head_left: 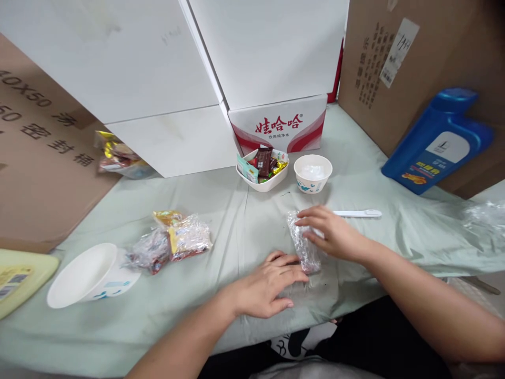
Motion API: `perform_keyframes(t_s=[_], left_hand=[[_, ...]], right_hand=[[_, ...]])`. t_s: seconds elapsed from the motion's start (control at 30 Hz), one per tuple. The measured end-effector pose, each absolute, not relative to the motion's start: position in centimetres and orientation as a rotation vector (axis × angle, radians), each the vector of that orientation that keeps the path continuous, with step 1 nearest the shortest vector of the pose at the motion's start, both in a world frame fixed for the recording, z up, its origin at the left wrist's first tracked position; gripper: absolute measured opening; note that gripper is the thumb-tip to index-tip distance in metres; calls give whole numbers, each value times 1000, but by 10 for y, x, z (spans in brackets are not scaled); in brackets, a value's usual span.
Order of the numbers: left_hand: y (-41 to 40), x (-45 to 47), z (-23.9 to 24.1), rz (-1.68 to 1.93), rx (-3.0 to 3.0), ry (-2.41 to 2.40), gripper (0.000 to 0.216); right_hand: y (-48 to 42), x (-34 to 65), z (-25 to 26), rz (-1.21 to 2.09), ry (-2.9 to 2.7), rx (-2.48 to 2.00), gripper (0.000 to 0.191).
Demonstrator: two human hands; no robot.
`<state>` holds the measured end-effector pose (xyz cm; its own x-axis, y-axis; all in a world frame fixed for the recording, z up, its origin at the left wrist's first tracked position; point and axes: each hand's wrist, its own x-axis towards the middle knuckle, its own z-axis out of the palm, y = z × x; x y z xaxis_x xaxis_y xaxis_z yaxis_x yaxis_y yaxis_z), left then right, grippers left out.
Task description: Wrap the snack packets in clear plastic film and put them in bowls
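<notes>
A crinkled clear plastic wrapper (303, 245) lies lengthwise on the cloth in front of me. My left hand (270, 287) rests flat beside it with fingers spread, the fingertips at the wrapper's near end. Over the wrapper's upper right side, my right hand (335, 234) reaches with bent fingers held apart; the fingertips seem to touch the plastic. A white plastic utensil (361, 213) sticks out past my right hand, which hides its left part. Just beyond stands a white paper cup (311, 184) with blue print and something clear and crumpled inside.
A white bowl of wrapped snacks (262, 184) stands before a red-and-white carton (278, 126). To the left are snack packets (189, 237) and a tipped paper bowl (90, 276). A blue bottle (437, 142) leans at right by a cardboard box (394, 105).
</notes>
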<state>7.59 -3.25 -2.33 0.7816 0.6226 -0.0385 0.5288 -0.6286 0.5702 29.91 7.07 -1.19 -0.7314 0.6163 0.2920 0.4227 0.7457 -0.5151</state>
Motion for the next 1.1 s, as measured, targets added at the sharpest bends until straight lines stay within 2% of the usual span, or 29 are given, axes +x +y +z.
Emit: perform_keyframes(t_s=[0.1, 0.23, 0.33, 0.43, 0.53, 0.7, 0.83, 1.0, 1.1], left_hand=[[-33, 74, -26, 253, 2416, 855, 46], [-33, 70, -32, 625, 2357, 1030, 26], [-31, 68, -37, 793, 2387, 1200, 35], [-26, 69, -39, 561, 2535, 1158, 48], [-22, 71, -40, 393, 2589, 1128, 45], [-22, 70, -43, 434, 2601, 1134, 47], [-24, 69, -45, 459, 2586, 1189, 62], [-24, 70, -44, 328, 2574, 1220, 60], [-23, 71, -43, 340, 2591, 1209, 58]], right_hand=[[62, 293, -19, 465, -2796, -773, 36], [59, 289, -28, 401, -2857, -789, 38], [60, 290, -29, 377, -2850, -755, 37], [62, 295, -24, 395, -2816, -689, 31], [62, 302, -12, 462, -2730, -646, 25], [49, 304, 3, 508, -2933, -431, 26], [37, 302, 4, 493, -3032, -448, 8], [42, 306, 11, 803, -2914, -460, 16], [55, 300, 5, 769, -2764, -668, 21]])
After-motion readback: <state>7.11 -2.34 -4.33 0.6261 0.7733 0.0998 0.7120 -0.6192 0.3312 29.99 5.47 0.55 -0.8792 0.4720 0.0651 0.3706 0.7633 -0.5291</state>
